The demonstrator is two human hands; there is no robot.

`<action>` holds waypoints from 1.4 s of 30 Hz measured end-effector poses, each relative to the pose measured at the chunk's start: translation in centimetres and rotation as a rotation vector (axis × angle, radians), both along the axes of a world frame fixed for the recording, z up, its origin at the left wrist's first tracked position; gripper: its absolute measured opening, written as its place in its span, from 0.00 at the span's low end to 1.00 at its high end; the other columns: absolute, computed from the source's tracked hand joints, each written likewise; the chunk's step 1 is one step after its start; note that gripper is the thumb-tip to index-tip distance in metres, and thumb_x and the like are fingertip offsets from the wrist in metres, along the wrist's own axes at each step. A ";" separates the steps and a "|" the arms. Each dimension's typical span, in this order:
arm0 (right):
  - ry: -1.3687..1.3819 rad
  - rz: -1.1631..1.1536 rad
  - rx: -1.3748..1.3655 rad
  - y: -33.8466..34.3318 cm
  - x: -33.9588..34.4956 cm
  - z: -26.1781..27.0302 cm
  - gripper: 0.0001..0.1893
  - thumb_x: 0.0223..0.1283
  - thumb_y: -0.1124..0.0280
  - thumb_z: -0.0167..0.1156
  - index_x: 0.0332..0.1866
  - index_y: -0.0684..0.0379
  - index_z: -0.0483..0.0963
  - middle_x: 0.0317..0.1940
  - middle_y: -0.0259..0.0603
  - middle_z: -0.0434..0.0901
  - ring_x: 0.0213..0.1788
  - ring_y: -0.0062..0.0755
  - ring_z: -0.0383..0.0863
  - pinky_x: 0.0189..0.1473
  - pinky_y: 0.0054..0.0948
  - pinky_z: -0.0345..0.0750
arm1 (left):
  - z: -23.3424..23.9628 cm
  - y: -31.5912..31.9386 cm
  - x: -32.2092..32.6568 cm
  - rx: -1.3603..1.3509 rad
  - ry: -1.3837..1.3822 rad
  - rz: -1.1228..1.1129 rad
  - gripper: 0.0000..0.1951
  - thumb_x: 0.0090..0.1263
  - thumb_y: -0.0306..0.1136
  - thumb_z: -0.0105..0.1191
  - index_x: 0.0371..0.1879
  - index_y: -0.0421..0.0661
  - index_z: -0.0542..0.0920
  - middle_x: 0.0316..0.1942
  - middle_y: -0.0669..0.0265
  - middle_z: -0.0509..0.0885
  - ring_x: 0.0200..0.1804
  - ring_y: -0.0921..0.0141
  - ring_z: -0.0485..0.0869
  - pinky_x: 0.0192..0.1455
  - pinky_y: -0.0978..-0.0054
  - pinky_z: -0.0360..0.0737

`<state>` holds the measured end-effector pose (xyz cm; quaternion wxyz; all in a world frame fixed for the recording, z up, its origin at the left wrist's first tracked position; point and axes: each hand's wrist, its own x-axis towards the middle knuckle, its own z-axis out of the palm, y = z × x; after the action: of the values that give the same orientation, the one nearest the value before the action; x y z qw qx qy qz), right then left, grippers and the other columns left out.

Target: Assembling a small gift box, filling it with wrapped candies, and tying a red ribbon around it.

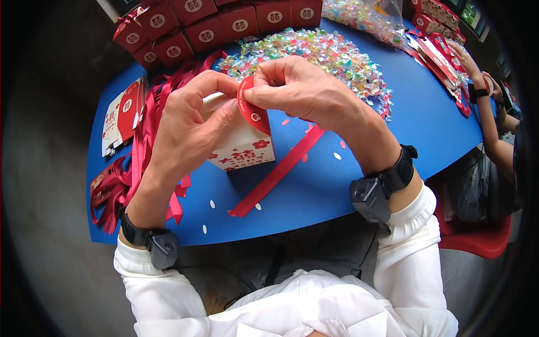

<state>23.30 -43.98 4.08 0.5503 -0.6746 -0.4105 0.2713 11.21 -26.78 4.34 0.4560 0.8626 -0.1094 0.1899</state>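
Note:
A white paper candy box [246,147] printed with red flowers stands on the blue table before me, its rounded red flap [254,110] raised at the top. My left hand [196,113] pinches the flap's left edge between thumb and forefinger, over the box's left side. From the right, the thumb and fingers of my right hand [294,86] grip the same flap near its upper edge. A dark pink ribbon [276,172] lies diagonally on the table, running from under my right hand towards the front edge. The inside of the box is mostly hidden.
Wrapped candies [337,52] are heaped behind my hands, with stacked red boxes [240,23] at the back. Loose ribbons [147,139] and flat box blanks [122,109] lie left. Small paper ovals [212,204] dot the table [311,198]. Another person's hand [465,59] touches blanks at the right.

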 end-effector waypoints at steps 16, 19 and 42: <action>0.004 0.107 0.021 -0.2 0.3 0.2 0.18 0.64 0.49 0.65 0.32 0.51 0.73 0.24 0.22 0.71 0.27 0.09 0.67 0.28 0.16 0.63 | -0.4 -0.3 -0.3 -0.002 -0.021 0.155 0.05 0.75 0.26 0.50 0.41 0.37 0.77 0.38 0.62 0.83 0.41 0.73 0.83 0.45 0.74 0.81; -0.060 0.060 0.025 0.1 0.5 -0.3 0.17 0.66 0.51 0.64 0.39 0.55 0.77 0.25 0.22 0.71 0.29 0.11 0.68 0.30 0.16 0.65 | -1.0 0.1 -0.2 -0.101 -0.046 0.148 0.05 0.77 0.26 0.46 0.43 0.38 0.75 0.42 0.61 0.82 0.44 0.74 0.81 0.47 0.75 0.80; -0.386 -0.066 0.392 1.5 -2.9 1.1 0.17 0.66 0.60 0.65 0.47 0.66 0.82 0.37 0.49 0.87 0.37 0.36 0.87 0.41 0.32 0.83 | 0.3 0.7 -0.8 -0.686 -0.209 -0.239 0.08 0.81 0.28 0.40 0.50 0.43 0.72 0.64 0.54 0.72 0.70 0.65 0.68 0.76 0.63 0.61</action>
<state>20.43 -42.53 5.14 0.5905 -0.6074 -0.5303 0.0351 10.39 -26.09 4.63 0.7238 0.6168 -0.1853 0.2477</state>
